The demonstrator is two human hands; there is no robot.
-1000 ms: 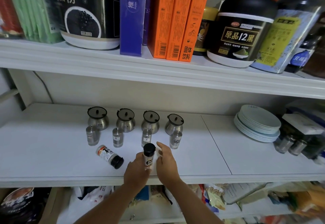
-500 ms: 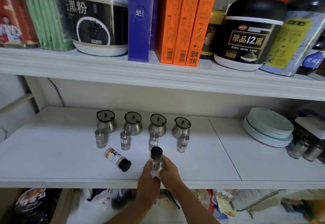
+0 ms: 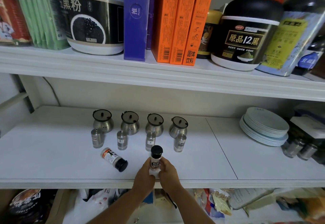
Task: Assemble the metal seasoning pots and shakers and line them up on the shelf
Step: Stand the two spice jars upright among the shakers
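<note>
Both my left hand (image 3: 144, 174) and right hand (image 3: 168, 171) clamp the upright spice bottle (image 3: 155, 160) low down (light, smooth plastic, slippery); cap above stays free.

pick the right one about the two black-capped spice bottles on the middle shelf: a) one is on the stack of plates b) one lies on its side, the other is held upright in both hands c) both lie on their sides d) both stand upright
b: one black-capped bottle lies on its side on the shelf, while the other bottle is upright, gripped between the left hand and the right hand.
</note>
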